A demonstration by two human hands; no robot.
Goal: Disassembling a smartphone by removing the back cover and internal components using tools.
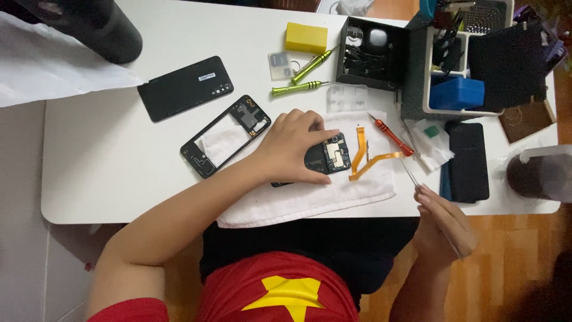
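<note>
The left hand (pixel 293 146) is laid fingers-spread over an opened phone (pixel 325 158), pressed down on it, thumb along its near edge; circuit boards are seen past the fingertips. The phone is rested on a white towel (pixel 310 200), whose near edge hangs just over the table (pixel 107 179) edge. The right hand (pixel 444 223) is held off the table's near-right corner, fingers closed around thin tweezers (pixel 410 173), tips pointed up-left twd the towel. An orange ribbon cable (pixel 361 154) lies btwn the two hands, w/ a red screwdriver (pixel 390 136) just beyond it. Left of the left hand, a black phone frame (pixel 226 136) is set at an angle; further out, a black back cover (pixel 186 88). Beyond the fingers: two green screwdrivers (pixel 304 76), a yellow block (pixel 306 37), a black box (pixel 372 52). Right of the tweezers, a dark phone (pixel 468 161) lies near the table edge. Open room is left mostly on the far-left tabletop; the right side is crowded by a tool rack (pixel 459 65).
</note>
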